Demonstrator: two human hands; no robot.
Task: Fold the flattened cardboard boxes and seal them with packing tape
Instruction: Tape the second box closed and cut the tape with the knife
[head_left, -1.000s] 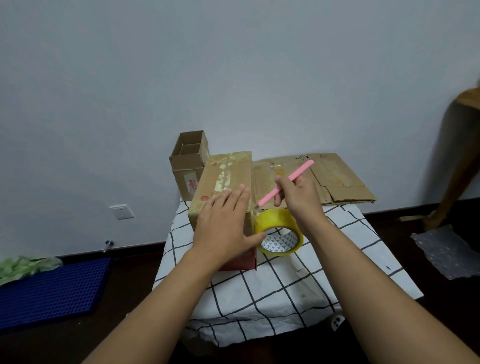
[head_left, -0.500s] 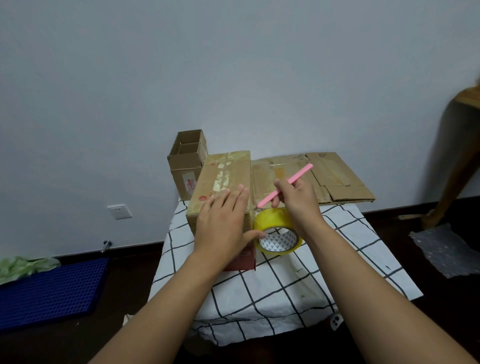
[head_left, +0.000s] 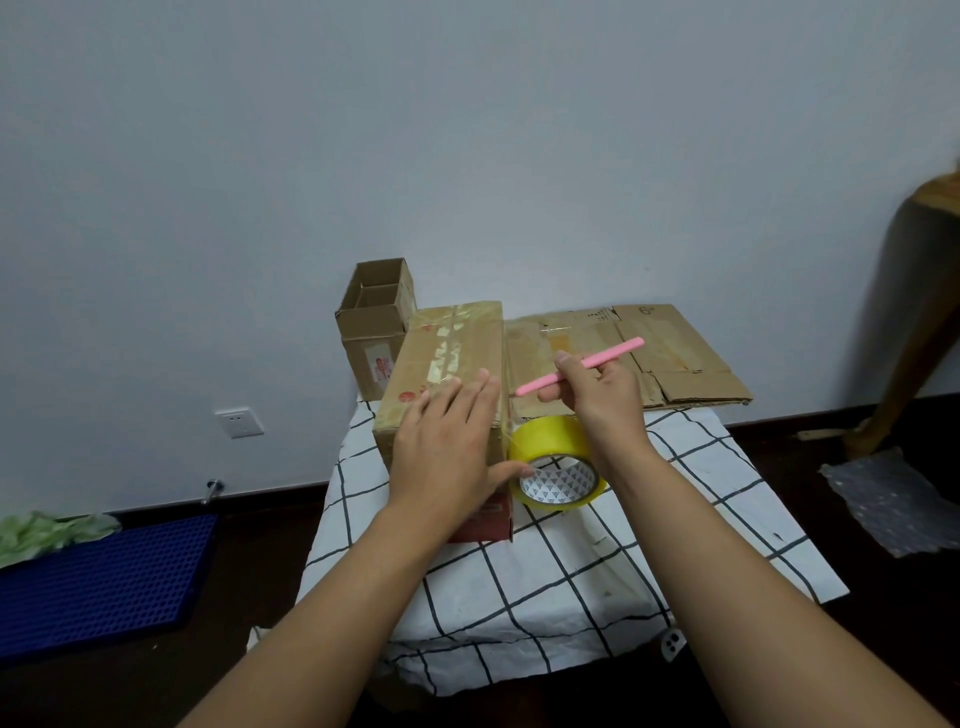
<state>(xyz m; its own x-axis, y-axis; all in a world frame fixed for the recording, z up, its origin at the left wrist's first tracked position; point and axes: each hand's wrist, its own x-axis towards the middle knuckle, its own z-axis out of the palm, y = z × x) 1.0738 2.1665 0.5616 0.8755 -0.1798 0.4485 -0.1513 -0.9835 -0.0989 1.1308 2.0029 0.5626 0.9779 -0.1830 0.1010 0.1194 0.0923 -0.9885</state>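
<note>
left hand (head_left: 451, 457) flat on box (head_left: 447, 364), right hand (head_left: 597, 400) gripping pink cutter (head_left: 582, 366)

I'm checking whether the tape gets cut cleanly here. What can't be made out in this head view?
- Where the pink cutter tip meets the clear tape strip: too small and transparent to see.
- The near end of the box top: covered by the left hand.
- The far rim of the tape roll: behind the right hand.
- The label on the small open box: too small to read.
</note>
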